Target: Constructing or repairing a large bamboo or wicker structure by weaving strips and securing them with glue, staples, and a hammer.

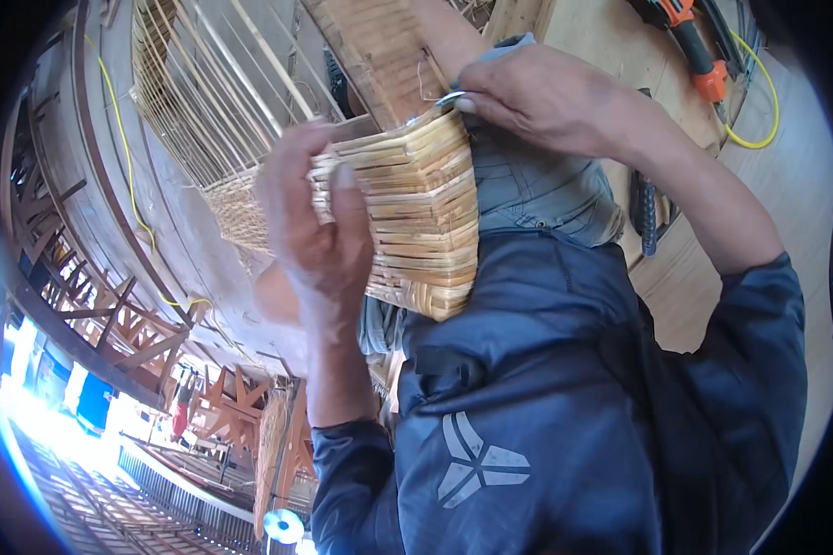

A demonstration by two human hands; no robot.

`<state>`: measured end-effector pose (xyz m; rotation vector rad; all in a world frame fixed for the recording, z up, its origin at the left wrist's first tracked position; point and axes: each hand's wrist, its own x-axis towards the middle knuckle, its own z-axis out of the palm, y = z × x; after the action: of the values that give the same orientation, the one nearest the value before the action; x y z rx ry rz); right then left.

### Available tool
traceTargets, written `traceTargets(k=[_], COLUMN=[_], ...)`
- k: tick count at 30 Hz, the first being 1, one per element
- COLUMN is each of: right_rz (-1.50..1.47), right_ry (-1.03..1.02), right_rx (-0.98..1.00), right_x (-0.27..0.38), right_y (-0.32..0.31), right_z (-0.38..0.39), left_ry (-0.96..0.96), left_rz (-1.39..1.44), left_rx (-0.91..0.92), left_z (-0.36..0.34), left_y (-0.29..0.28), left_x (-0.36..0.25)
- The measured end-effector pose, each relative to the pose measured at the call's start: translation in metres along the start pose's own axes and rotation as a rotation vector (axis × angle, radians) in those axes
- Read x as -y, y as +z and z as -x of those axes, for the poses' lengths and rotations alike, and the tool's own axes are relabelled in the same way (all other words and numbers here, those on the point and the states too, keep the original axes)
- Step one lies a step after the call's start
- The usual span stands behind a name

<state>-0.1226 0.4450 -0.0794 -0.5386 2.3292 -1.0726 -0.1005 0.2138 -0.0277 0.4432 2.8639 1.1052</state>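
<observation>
A woven basket-like piece (426, 213) of pale straw-coloured strands rests across my lap, its closely woven corner toward me. Long bare rods (236, 83) spread from it toward the upper left. My left hand (319, 208) is in front of the woven side, slightly blurred, with thumb and fingers apart and nothing visible between them. At the top corner of the weave, my right hand (541, 97) pinches a small, thin, shiny piece (451, 97); its kind is unclear. A brown wooden board (370, 55) stands against the inner side of the weave.
On the right, an orange and black power tool (690, 55) lies on a wooden board near a yellow cord (759, 139). A dark ridged rod (649, 217) lies below it. Another yellow cord (125, 157) runs down the left. Wooden frames (231, 407) stand at the lower left.
</observation>
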Motion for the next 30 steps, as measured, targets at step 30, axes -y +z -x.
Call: traceTargets(k=[30], right_rz=[-0.185], right_ry=[-0.099], right_rx=[-0.180], right_x=[0.031], right_y=[-0.067], right_z=[-0.023], left_ry=[-0.014], left_rz=[0.106], left_rx=[-0.083], left_z=[0.007], left_y=[0.025], left_x=[0.009])
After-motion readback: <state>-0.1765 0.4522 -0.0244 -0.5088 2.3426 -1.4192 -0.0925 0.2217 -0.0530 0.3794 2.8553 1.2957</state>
